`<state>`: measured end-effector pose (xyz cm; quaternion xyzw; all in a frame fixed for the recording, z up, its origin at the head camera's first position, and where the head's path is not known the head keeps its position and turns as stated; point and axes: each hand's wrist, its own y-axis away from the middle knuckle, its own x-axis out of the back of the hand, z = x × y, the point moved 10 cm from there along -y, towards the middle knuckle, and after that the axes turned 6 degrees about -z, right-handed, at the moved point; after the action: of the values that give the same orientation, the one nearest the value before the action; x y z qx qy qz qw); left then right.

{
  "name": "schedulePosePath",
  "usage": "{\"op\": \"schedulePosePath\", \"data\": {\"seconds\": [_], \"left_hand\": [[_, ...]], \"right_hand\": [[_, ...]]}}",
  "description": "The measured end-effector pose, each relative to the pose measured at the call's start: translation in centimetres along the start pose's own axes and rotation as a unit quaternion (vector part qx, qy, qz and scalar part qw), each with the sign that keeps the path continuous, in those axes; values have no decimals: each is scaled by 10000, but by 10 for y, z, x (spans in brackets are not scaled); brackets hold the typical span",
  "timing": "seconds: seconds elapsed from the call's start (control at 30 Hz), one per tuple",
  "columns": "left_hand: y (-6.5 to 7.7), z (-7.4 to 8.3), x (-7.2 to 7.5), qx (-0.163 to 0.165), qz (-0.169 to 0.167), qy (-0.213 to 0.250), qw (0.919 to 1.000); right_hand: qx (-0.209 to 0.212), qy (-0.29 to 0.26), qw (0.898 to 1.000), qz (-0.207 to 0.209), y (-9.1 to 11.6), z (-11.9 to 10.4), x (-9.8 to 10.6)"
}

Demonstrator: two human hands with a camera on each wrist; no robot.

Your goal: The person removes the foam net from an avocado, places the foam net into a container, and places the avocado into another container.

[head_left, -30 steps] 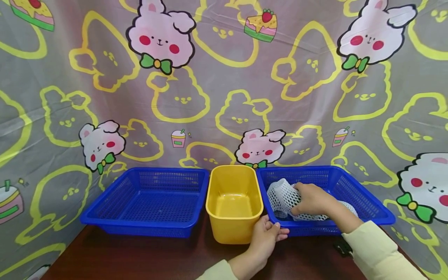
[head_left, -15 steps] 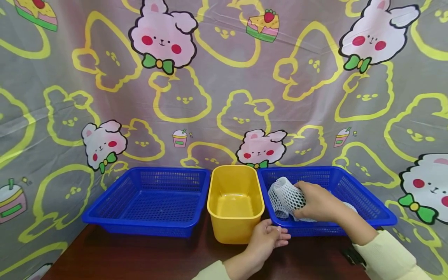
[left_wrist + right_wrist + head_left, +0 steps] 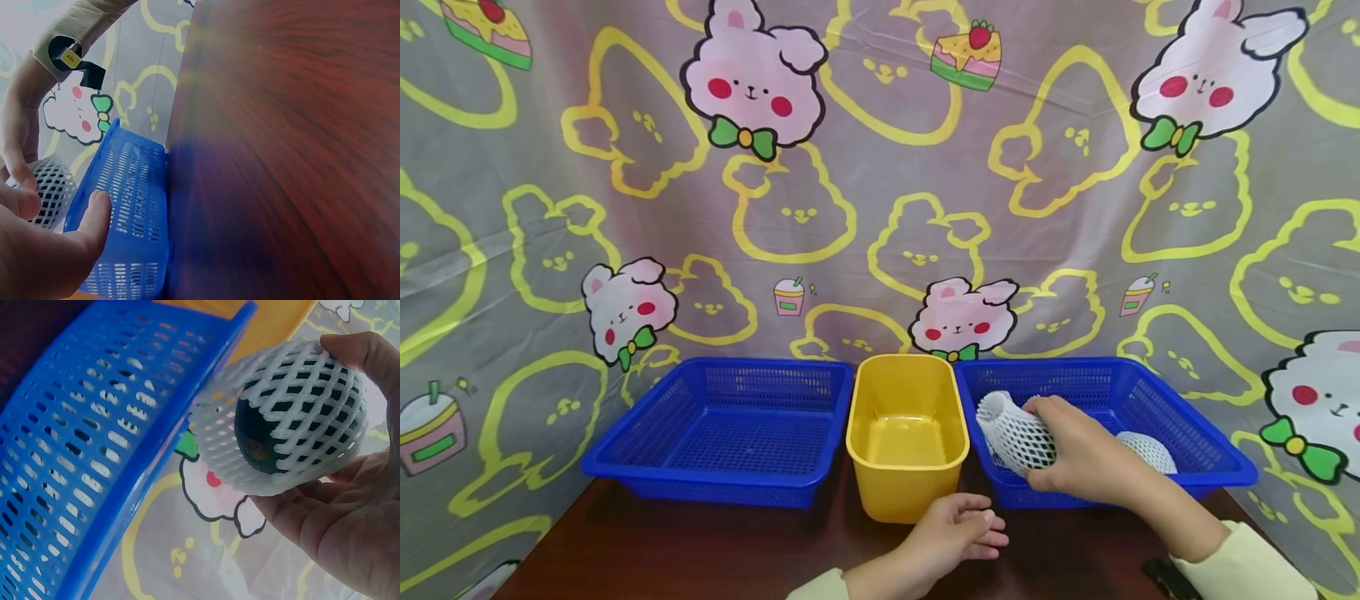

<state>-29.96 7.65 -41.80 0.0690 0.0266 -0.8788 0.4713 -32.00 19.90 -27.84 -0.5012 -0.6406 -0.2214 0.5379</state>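
My right hand (image 3: 1078, 454) grips a white foam net sleeve (image 3: 1018, 437) over the front of the right blue basket (image 3: 1217, 475). In the right wrist view, a dark green avocado (image 3: 251, 440) with a brown stem scar shows inside the sleeve's open end. Thumb and fingers curl round its sides. Another white netted piece (image 3: 1148, 452) lies in the same basket, partly behind my right forearm. My left hand (image 3: 951, 533) hovers before the yellow bin (image 3: 904, 492), fingers loosely bent and holding nothing. The left wrist view shows its thumb (image 3: 94, 222) apart from the basket.
Another blue basket (image 3: 715, 485) stands left of the yellow bin. All three containers sit side by side on a dark red wooden table (image 3: 700, 550). A patterned curtain (image 3: 880, 175) hangs close behind them. A small black object (image 3: 1165, 579) lies by the right sleeve.
My right hand has raised the netted avocado a little, uncovering the other netted piece. My left hand has drawn away from the right basket's front corner, down and to the left.
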Motion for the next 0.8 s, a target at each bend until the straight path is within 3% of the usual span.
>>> {"op": "schedulePosePath", "data": {"seconds": [0.37,0.57,0.8], "left_hand": [[20,8,13,-79,-485,-281,9984],[28,9,23,-351,-776,-391,9956],[34,6,34,-401,-793,-504,9948]], "right_hand": [[457,75,9988,185,11,-19,-12],[668,267,9965,421,17,-33,-14],[799,351,9960,206,20,-49,-26]]}}
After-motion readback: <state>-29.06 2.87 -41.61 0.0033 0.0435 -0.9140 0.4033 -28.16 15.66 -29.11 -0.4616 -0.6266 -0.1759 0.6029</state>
